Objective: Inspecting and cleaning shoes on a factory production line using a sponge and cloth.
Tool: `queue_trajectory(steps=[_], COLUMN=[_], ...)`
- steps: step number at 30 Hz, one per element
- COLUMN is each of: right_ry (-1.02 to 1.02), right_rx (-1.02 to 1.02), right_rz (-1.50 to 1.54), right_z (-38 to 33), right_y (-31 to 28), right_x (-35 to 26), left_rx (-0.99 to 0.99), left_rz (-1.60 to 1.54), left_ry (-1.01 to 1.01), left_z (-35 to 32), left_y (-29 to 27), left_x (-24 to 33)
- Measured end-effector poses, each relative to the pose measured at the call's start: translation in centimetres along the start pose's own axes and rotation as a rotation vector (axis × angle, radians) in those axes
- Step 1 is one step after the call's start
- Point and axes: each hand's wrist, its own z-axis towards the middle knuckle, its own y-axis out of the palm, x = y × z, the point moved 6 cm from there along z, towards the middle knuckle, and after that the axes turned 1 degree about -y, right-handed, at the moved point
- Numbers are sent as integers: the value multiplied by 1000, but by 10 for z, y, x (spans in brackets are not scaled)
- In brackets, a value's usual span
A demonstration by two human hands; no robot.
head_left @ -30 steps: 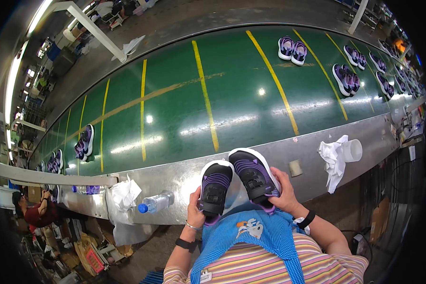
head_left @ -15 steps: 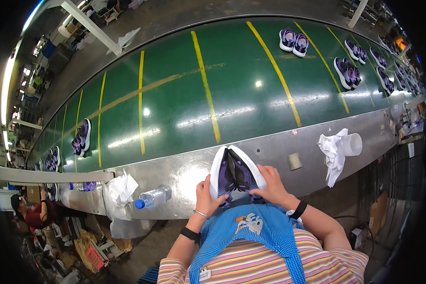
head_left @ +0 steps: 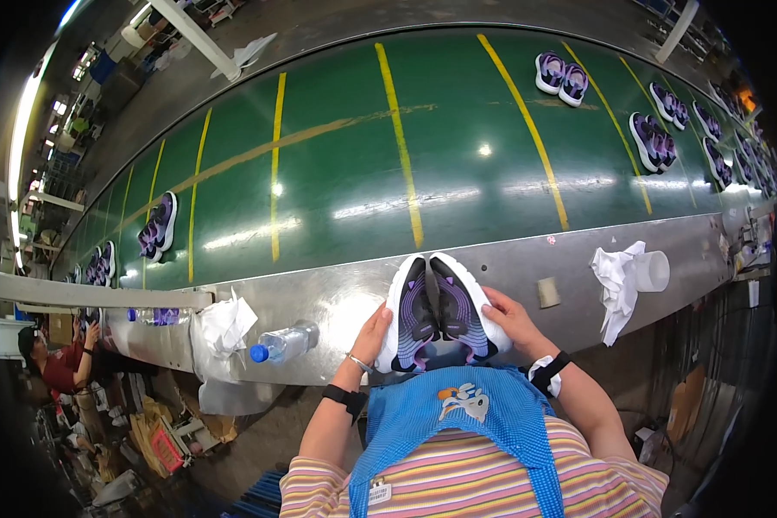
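A pair of black and purple sneakers with thick white soles is in front of me at the metal ledge, toes pointing away and nearly touching. My left hand (head_left: 373,335) holds the left sneaker (head_left: 413,309) by its outer sole edge. On the other side, my right hand (head_left: 511,319) grips the outer sole of the right sneaker (head_left: 463,312), thumb toward me. Both uppers face up, tilted slightly toward each other, with a narrow gap between them. The heels are close to my blue apron (head_left: 440,401). Fingertips beneath the soles are hidden.
A metal ledge (head_left: 509,268) borders the green conveyor belt (head_left: 319,173), which carries more sneaker pairs (head_left: 561,78). On the ledge are a blue-capped bottle (head_left: 285,342), crumpled white paper (head_left: 226,326), a beige block (head_left: 548,293) and a clear cup (head_left: 652,271). A person (head_left: 65,358) works far left.
The sneakers have turned from sides facing each other to uppers facing up. My thumbs have left the heel area, and my hands have moved outward along the soles. The view has shifted slightly.
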Motion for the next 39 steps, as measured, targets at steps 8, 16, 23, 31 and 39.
queue_trajectory(steps=[8,16,23,31,39], right_ry=[82,30,132,142,-289], right_rx=[34,212,168,56,396], right_rz=[222,521,914,1031,-480], right_z=[-2,12,19,23,7], right_y=[3,21,37,51,0], right_x=[-31,-39,-38,-41,-4], left_rx=[-7,139,103,1,280], left_rz=[-225,-472,-819,-877,-406], left_ry=[-26,-3,-83,-145,-203], left_z=[-5,20,19,22,7], left_y=[4,-7,2,16,31], left_x=[27,24,24,16,-3])
